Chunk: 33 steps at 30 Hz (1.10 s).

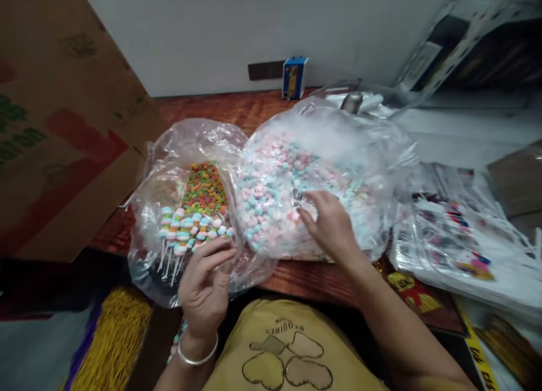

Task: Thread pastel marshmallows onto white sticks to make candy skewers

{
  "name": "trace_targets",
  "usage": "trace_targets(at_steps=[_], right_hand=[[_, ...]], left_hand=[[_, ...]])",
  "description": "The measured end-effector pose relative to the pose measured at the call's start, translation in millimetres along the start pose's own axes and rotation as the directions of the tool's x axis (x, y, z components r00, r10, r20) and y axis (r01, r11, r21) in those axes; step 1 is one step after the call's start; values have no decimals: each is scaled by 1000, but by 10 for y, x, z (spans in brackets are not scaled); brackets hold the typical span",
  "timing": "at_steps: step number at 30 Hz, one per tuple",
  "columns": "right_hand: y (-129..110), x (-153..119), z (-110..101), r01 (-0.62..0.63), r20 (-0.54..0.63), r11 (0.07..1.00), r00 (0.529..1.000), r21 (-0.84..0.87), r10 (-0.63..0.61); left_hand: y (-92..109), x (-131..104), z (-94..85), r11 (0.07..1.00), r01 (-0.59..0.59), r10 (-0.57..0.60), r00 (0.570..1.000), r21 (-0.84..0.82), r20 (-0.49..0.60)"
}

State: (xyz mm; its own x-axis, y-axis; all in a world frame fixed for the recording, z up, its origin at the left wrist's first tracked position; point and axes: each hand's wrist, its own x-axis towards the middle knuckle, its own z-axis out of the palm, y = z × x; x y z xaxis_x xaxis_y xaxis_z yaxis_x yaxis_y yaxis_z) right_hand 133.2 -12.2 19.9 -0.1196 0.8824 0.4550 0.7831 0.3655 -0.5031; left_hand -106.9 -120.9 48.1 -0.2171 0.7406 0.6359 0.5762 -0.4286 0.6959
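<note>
My left hand (205,286) is closed, fingers curled toward the thumb, at the front of a clear plastic bag (148,227). What it pinches, if anything, I cannot make out. Just beyond its fingertips lie several marshmallow skewers (182,233) with white sticks, in pastel blue, pink and yellow. Behind them is a heap of colourful cereal rings (206,188). My right hand (332,222) reaches over a larger clear bag full of pink, blue and white marshmallows (265,210). Its thumb and forefinger are apart, with a small dark label (298,196) by the fingertips.
A large cardboard box (63,126) stands at the left. A small blue box (295,78) sits against the wall on the wooden table (220,106). Printed white plastic bags (457,238) are stacked at the right. Gold fringe (112,340) hangs at the lower left.
</note>
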Motion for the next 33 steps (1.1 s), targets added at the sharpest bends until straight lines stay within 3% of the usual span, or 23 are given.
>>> trace_targets(at_steps=[2, 5, 9, 12, 14, 16, 18, 19, 20, 22, 24, 27, 30, 33], right_hand=[[392, 86, -78, -161, -71, 969, 986, -189, 150], [698, 93, -41, -271, -36, 939, 962, -211, 270], [736, 15, -18, -249, -44, 962, 968, -116, 245], [709, -33, -100, -211, -53, 963, 977, -170, 205], [694, -59, -175, -189, -106, 959, 980, -213, 169], [659, -96, -260, -163, -172, 962, 977, -220, 126], [590, -157, -359, -116, -222, 982, 972, -152, 81], [542, -195, -415, -87, -230, 993, 971, -78, 67], [489, -238, -475, -63, -223, 998, 973, 16, 65], [380, -328, -592, -58, -152, 976, 984, 209, 91], [296, -411, -686, -90, -31, 939, 994, 331, 107], [251, -514, -726, -145, 81, 905, 989, 400, 123], [264, -605, -640, -250, 119, 851, 968, 462, 220], [252, -681, -513, -328, 142, 801, 944, 501, 297]], left_hand=[[-39, 20, 160, 997, -9, 18, 992, -75, 124], [-66, 37, 373, 988, -8, 47, 968, -157, 247], [-23, 70, 609, 967, 67, 21, 939, -245, 343], [46, 83, 776, 919, 229, -62, 888, -321, 456], [95, 65, 907, 847, 408, -149, 796, -339, 586], [144, 29, 1064, 706, 634, -244, 635, -314, 733], [195, -11, 1237, 465, 841, -316, 451, -277, 835], [220, -26, 1319, 318, 907, -332, 379, -276, 864], [246, -34, 1394, 172, 940, -334, 337, -294, 880], [291, -34, 1505, -51, 932, -312, 327, -359, 892], [322, -21, 1558, -153, 886, -318, 374, -437, 871], [332, -16, 1568, -139, 835, -440, 430, -533, 788], [309, -52, 1564, -70, 824, -579, 426, -562, 695], [281, -107, 1579, -26, 831, -612, 427, -556, 666]])
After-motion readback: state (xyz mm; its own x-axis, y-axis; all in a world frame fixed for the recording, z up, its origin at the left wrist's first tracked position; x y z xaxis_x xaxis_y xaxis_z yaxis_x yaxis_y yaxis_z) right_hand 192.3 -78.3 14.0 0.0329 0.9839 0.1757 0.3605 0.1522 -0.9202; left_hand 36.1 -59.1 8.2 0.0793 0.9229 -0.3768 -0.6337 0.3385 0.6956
